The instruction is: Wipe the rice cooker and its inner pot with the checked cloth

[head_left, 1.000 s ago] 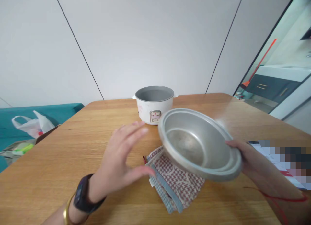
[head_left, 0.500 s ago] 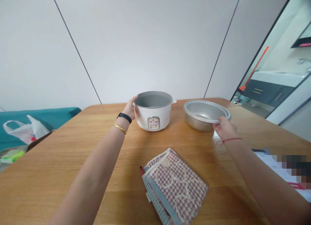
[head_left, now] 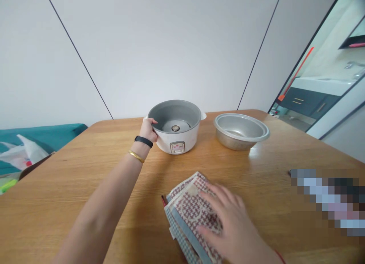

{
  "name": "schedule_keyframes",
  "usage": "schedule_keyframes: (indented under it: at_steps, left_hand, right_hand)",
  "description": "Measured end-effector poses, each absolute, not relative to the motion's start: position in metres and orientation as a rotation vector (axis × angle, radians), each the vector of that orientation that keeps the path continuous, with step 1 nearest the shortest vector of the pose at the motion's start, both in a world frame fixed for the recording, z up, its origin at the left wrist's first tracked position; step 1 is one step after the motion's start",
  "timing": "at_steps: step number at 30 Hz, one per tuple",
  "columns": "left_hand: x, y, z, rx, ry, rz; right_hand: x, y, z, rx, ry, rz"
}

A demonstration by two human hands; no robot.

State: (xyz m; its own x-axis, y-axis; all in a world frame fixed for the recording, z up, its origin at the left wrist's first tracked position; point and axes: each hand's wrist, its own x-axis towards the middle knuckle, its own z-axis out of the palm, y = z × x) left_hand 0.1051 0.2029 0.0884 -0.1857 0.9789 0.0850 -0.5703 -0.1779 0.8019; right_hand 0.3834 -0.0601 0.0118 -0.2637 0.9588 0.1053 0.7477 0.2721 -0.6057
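My left hand (head_left: 149,129) grips the left rim of a white rice cooker body (head_left: 188,140), which is tilted toward me. Its grey inside and the round sensor (head_left: 175,128) at the bottom show. Over a folded patterned cloth (head_left: 186,209) near the front of the table, my right hand (head_left: 228,214) has its fingers spread; whether it touches the cloth I cannot tell. The silver inner pot (head_left: 241,144) stands to the right of the cooker, with no hand on it.
The wooden table (head_left: 105,154) reaches back to a white panelled wall (head_left: 171,47). At the right edge lies a blurred-out object (head_left: 327,203). A white plastic bag (head_left: 31,152) sits by a teal couch (head_left: 62,134) on the left.
My right hand has let go of the inner pot and moved down to the cloth. The rice cooker body has tipped toward me in my left hand.
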Motion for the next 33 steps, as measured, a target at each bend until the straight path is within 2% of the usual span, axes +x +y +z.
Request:
schedule_keyframes:
  at_steps: [4,10,14,19,21,26,28,31,33]
  left_hand:
    - [0.099,0.157,0.085,0.702,0.816,1.690]
    - [0.082,0.087,0.097,0.899,0.812,1.911]
    - [0.080,0.053,0.111,1.106,0.844,1.995]
    - [0.089,0.034,0.122,1.279,0.831,1.942]
    - [0.092,0.030,0.122,1.279,0.821,1.920]
    - [0.101,0.018,0.115,1.299,0.804,1.921]
    - [0.106,0.013,0.112,1.350,0.817,1.906]
    - [0.110,0.008,0.108,1.426,0.847,1.881]
    - [0.108,0.007,0.107,1.448,0.843,1.887]
  right_hand:
    - [0.337,-0.091,0.004,-1.614,-2.464,0.616]
    - [0.366,-0.059,0.006,-1.459,-2.160,0.415]
    - [0.384,-0.034,0.059,-1.183,-1.807,0.032]
    - [0.337,0.023,0.125,-1.155,-2.343,-0.353]
    - [0.313,0.044,0.127,-1.246,-2.580,-0.249]
    - [0.271,0.054,0.095,-1.262,-2.791,0.413]
    - [0.253,0.044,0.081,-1.168,-2.693,0.580]
    - [0.229,0.025,0.064,-1.014,-2.228,0.920]
    - [0.225,0.014,0.059,-0.934,-2.056,0.987]
